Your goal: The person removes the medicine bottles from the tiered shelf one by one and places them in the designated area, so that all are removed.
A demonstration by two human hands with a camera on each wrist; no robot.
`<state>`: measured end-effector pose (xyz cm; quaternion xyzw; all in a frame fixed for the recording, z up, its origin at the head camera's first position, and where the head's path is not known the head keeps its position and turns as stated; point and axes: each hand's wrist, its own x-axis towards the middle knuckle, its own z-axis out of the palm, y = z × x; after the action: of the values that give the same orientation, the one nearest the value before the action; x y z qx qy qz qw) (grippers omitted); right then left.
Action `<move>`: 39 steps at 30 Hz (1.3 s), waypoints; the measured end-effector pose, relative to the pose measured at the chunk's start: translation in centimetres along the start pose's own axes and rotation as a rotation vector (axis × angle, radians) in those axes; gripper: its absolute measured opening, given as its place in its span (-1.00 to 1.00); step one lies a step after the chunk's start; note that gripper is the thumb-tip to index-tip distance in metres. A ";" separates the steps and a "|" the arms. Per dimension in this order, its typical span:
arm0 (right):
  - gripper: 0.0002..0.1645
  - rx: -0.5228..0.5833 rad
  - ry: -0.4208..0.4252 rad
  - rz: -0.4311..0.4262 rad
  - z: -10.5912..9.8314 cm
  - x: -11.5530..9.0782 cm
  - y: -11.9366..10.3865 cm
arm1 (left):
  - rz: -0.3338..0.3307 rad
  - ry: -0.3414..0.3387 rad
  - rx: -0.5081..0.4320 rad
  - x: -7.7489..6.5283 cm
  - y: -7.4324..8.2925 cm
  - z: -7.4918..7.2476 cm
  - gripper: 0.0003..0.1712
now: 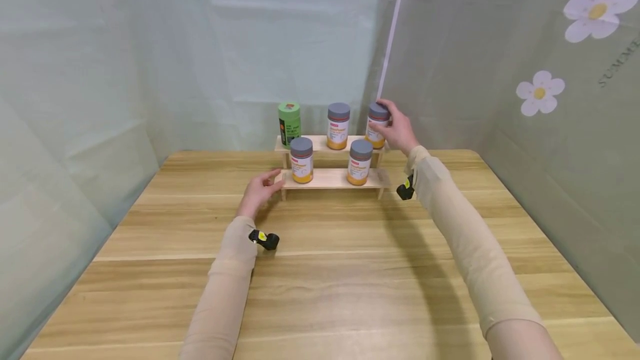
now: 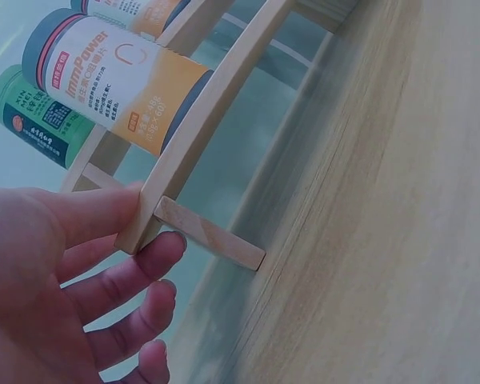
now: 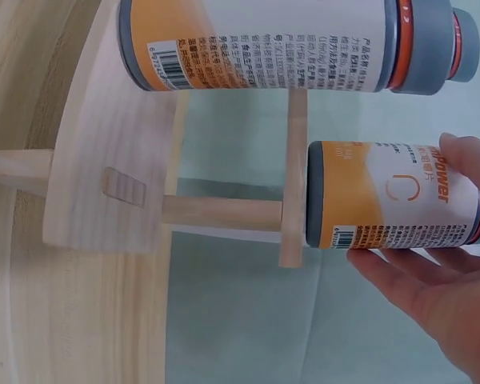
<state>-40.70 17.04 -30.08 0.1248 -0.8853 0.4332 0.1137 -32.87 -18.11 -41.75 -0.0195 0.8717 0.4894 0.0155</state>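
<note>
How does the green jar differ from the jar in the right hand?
The green jar has a green lid, the held jar a grey one. The green jar's label is dark; the held jar's is white and orange. The green jar is untouched; the right hand grips the held jar. Both are cylindrical.

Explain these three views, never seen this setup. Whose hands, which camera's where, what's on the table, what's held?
No machine: these are a person's bare left hand and right hand. The wide picture comes from a head-worn camera, the two close-ups from one on each wrist. On the table stands a two-step wooden rack. Its lower step carries a left bottle and a right bottle; above are a green container and a middle bottle. The right hand grips another grey-lidded bottle at the upper step's right end; the left hand pinches the lower step's left end.
</note>
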 end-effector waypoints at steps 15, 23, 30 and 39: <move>-0.22 -0.005 0.051 -0.016 -2.3 -1.1 -0.8 | -0.006 0.001 -0.062 0.3 -0.3 -0.1 -0.41; -0.23 -0.041 0.045 -0.029 -3.3 -2.5 -1.5 | -0.006 0.005 -0.070 0.6 -0.1 -0.2 -0.42; -0.23 -0.054 0.027 -0.051 -4.1 -3.7 -1.8 | -0.010 0.001 -0.090 0.8 -0.3 0.0 -0.41; -0.21 -0.054 -0.010 -0.044 -4.8 -5.2 -1.6 | -0.019 -0.005 -0.102 0.6 -0.3 0.0 -0.41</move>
<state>-34.86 20.53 -27.60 0.1435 -0.8943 0.4059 0.1221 -33.49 -18.22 -42.03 -0.0272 0.8455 0.5329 0.0212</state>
